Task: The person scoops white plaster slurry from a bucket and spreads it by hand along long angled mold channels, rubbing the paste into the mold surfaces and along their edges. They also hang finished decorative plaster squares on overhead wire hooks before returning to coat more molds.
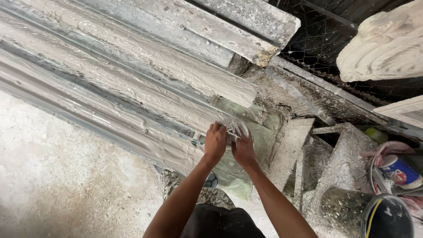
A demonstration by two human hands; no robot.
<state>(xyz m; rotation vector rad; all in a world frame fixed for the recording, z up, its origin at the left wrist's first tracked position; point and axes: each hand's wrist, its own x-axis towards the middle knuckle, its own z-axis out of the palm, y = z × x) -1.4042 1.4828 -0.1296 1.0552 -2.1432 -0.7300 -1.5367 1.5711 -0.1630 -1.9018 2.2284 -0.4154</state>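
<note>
A long grey mould coated with wet white plaster runs from the upper left down to the middle. At its near end my left hand and my right hand sit side by side, fingers pressed into a tuft of thin white fibres lying on the plaster. Both hands pinch the strands. A pale green sheet lies under the mould's end, just past my right hand.
A second plaster-crusted moulding lies above. Wire mesh and a carved plaster piece are at the upper right. A dark bucket, a can and plaster-covered metal brackets stand at the right. The dusty floor spreads left.
</note>
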